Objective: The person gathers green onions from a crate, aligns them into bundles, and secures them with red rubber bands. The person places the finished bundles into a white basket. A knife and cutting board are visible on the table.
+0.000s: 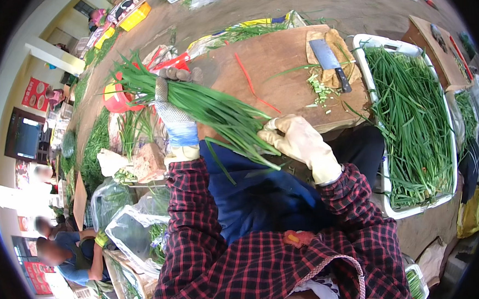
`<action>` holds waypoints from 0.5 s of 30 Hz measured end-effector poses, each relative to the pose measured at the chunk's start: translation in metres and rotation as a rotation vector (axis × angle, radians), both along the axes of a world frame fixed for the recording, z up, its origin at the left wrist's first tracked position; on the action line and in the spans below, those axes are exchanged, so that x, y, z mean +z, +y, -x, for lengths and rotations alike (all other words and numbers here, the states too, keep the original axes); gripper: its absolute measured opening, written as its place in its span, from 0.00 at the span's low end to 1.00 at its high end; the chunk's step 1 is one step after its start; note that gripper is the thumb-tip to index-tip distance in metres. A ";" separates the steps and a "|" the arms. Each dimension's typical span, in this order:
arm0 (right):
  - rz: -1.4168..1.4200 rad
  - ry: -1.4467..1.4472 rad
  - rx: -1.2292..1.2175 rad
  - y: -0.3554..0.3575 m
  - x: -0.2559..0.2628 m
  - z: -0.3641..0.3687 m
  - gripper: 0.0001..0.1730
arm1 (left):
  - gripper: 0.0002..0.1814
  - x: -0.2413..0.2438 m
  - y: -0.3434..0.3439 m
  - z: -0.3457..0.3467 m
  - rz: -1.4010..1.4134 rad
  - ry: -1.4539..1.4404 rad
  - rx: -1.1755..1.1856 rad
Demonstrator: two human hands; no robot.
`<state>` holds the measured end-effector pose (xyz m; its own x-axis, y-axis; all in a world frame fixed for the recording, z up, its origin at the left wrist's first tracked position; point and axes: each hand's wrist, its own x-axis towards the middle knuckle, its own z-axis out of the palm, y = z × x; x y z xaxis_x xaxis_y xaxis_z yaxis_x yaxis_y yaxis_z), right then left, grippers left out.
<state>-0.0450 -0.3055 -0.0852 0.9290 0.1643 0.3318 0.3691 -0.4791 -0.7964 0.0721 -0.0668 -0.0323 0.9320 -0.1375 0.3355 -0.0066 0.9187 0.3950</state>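
Observation:
My left hand (176, 118), in a grey coated glove with a white and blue cuff, grips a thick bunch of green garlic chives (216, 107) near its leafy end. The bunch slants down to the right above my blue apron (243, 207). At its pale stem end, my right hand (298, 141), in a cream rubber glove, has its fingers curled on the stems. Beyond is a wooden board (271, 57) holding a red strip (245, 75), several chopped stem pieces (320, 91) and a cleaver (328, 59) on a brown cloth (342, 46).
At my right stands a white crate (383, 182) full of chives. A red plastic container (117, 97), a brick (149, 161) and a clear plastic bag (123, 226) are on my left. Farther left sits a co-worker (71, 256) wearing yellow-green gloves.

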 end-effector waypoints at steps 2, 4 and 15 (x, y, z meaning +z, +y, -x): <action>-0.001 -0.025 -0.004 0.001 0.000 0.005 0.15 | 0.08 0.001 0.003 0.004 -0.016 0.007 0.023; 0.220 0.007 -0.033 0.003 0.014 0.014 0.13 | 0.09 -0.003 -0.004 0.012 -0.073 -0.017 0.072; 0.245 0.260 -0.155 0.000 -0.017 0.017 0.11 | 0.07 0.003 0.005 0.012 -0.064 -0.056 0.023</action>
<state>-0.0617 -0.3057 -0.1020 0.9969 0.0604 0.0504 0.0783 -0.7008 -0.7090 0.0605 -0.0620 -0.0294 0.9152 -0.1393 0.3781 -0.0507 0.8910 0.4511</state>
